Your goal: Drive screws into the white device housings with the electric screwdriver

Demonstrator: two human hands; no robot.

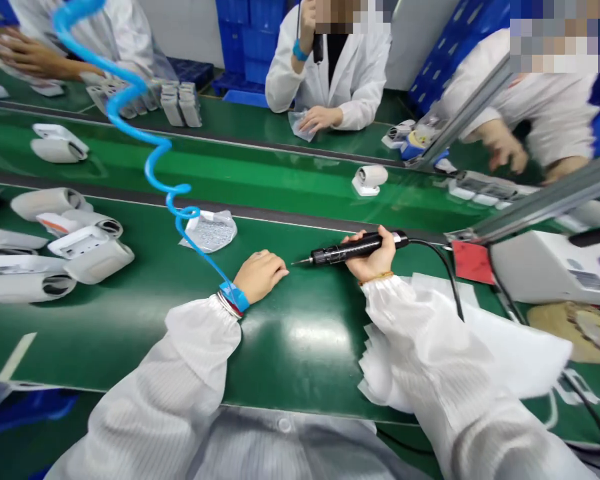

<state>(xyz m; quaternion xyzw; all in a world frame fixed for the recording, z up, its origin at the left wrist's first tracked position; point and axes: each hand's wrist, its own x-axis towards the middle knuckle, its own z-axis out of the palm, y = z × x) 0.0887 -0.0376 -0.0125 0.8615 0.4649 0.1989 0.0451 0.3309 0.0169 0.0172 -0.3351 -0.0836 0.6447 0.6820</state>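
My right hand [374, 259] is wrapped round a black electric screwdriver [347, 250]. Its thin bit points left, just short of my left hand [261, 275]. That left hand rests palm down on the green workbench [300, 353], fingers bent and pressed together; whatever may be under them is hidden. A blue wrist strap [234, 296] on my left wrist joins a coiled blue cord [153, 163] rising to the upper left. Just beyond my left hand lies a clear plastic bag [213, 231] of small metallic pieces, too small to name.
Several white curved device housings [100, 260] lie at the left. White foam sheets [510, 347] lie under my right forearm, near a white box-shaped unit [540, 270] and a red square [473, 261]. Across the green conveyor [280, 177], carrying housings, sit co-workers in white coats [365, 73].
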